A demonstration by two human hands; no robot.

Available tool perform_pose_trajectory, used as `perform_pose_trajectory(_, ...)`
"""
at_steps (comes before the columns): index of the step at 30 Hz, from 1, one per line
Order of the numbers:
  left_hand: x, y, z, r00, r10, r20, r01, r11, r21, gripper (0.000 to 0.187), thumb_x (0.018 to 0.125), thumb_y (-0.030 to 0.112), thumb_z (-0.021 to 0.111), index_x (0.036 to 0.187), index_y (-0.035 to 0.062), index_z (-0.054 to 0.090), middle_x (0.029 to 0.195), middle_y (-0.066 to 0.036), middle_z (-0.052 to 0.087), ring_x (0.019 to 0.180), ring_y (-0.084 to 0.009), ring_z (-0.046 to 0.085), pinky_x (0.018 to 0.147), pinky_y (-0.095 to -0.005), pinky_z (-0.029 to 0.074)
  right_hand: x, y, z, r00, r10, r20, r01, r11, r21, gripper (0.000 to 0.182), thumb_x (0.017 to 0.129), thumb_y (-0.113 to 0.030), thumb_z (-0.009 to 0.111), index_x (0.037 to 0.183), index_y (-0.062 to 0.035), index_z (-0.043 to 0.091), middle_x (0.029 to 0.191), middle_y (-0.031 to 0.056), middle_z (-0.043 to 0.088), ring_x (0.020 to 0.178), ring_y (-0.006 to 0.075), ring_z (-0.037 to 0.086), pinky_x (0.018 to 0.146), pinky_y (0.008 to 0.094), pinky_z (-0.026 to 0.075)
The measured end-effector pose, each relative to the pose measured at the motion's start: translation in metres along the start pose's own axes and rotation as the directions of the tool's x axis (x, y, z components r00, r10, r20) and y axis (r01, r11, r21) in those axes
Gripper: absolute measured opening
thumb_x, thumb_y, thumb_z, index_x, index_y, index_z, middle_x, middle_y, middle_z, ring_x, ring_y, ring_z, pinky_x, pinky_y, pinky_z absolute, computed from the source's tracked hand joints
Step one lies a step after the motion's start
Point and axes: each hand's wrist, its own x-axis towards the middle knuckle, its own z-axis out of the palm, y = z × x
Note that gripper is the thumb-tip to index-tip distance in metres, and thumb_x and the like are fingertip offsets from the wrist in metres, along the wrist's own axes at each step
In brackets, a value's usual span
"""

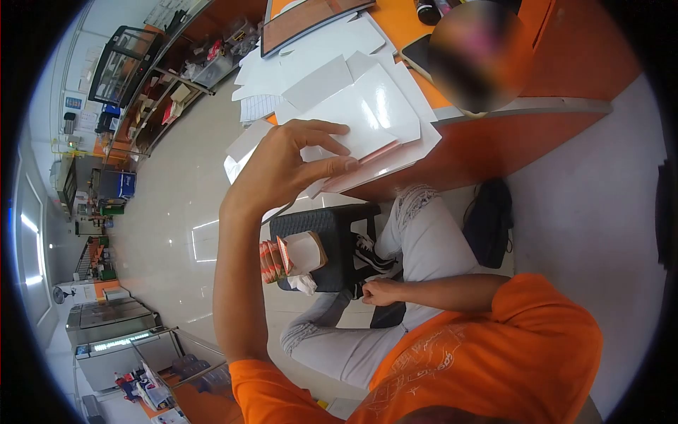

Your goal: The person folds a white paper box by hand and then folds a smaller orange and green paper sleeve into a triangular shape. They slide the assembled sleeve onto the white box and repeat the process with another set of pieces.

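My left hand (pixel 296 159) reaches over the table's edge to a stack of flat, glossy white cartons (pixel 374 106). Its fingers are apart, with the fingertips and thumb at the near side of the top carton. Pinkish edges show under that carton. My right hand (pixel 381 291) is low by my lap, with its fingers curled closed; whether anything is inside them is hidden. Below the table, a black stool (pixel 328 222) bears a bundle of red-and-white pieces (pixel 272 261), an open white-and-brown carton (pixel 305 253) and a crumpled white piece (pixel 304 284).
The orange table (pixel 406 25) also carries more flat white sheets (pixel 325 46), a brown panel with a dark frame (pixel 311 25), a phone-like dark slab (pixel 418 55) and a blurred round thing (pixel 473 56). A dark bag (pixel 489 215) sits against the wall. Shelves (pixel 176 92) stand farther off.
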Motion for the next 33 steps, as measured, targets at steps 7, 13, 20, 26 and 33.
perform_pose_trajectory(7, -0.001, -0.001, -0.004, 0.993, -0.116, -0.021, 0.111, 0.978, -0.177, 0.026, 0.099, 0.021, 0.070, 0.110, -0.0008, 0.079, 0.108, -0.019, 0.078, 0.092, -0.0307, 0.074, 0.087, -0.0380, 0.057, 0.003, 0.003, 0.000, 0.999, 0.033, 0.040, -0.032, 0.999, -0.021, 0.033, 0.093, -0.034, 0.071, 0.095, -0.0012, 0.072, 0.095, 0.0175, 0.074, 0.095, 0.0343, 0.072, 0.083, 0.0453, 0.055)
perform_pose_trajectory(13, -0.003, 0.012, 0.003, 0.981, -0.002, -0.194, 0.006, 1.000, 0.016, 0.022, 0.104, 0.013, 0.059, 0.104, -0.0077, 0.066, 0.090, -0.026, 0.072, 0.079, -0.0342, 0.071, 0.075, -0.0413, 0.056, 0.007, 0.010, 0.006, 0.999, 0.042, 0.025, -0.042, 0.999, -0.004, 0.034, 0.092, -0.035, 0.071, 0.094, -0.0011, 0.071, 0.095, 0.0167, 0.074, 0.094, 0.0330, 0.072, 0.082, 0.0440, 0.055)
perform_pose_trajectory(20, -0.014, 0.017, 0.010, 0.957, -0.036, -0.289, 0.032, 0.999, -0.018, 0.014, 0.106, 0.009, 0.058, 0.108, -0.0053, 0.057, 0.089, -0.019, 0.068, 0.078, -0.0262, 0.069, 0.069, -0.0375, 0.055, -0.001, -0.003, -0.005, 0.998, 0.055, 0.018, -0.055, 0.998, -0.005, 0.033, 0.092, -0.034, 0.071, 0.091, -0.0009, 0.069, 0.087, 0.0145, 0.074, 0.082, 0.0295, 0.074, 0.074, 0.0434, 0.056)
perform_pose_trajectory(26, -0.030, 0.026, 0.019, 0.929, 0.059, -0.366, -0.003, 0.989, 0.150, 0.011, 0.104, 0.002, 0.057, 0.112, -0.0033, 0.051, 0.091, -0.022, 0.069, 0.080, -0.0355, 0.071, 0.068, -0.0416, 0.055, -0.022, -0.039, -0.024, 0.996, 0.010, -0.093, -0.001, 0.996, 0.091, 0.029, 0.093, -0.028, 0.069, 0.092, 0.0004, 0.071, 0.087, 0.0157, 0.076, 0.081, 0.0327, 0.075, 0.074, 0.0447, 0.057)
perform_pose_trajectory(33, -0.050, 0.021, 0.034, 0.865, 0.093, -0.493, -0.067, 0.995, 0.072, 0.016, 0.106, 0.005, 0.052, 0.119, -0.0012, 0.045, 0.105, -0.028, 0.069, 0.088, -0.0456, 0.069, 0.077, -0.0507, 0.054, -0.110, -0.154, -0.146, 0.208, -0.583, -0.785, 0.790, 0.574, -0.217, 0.002, 0.092, 0.000, 0.067, 0.092, -0.0006, 0.065, 0.079, 0.0104, 0.067, 0.069, 0.0173, 0.065, 0.061, 0.0308, 0.051)
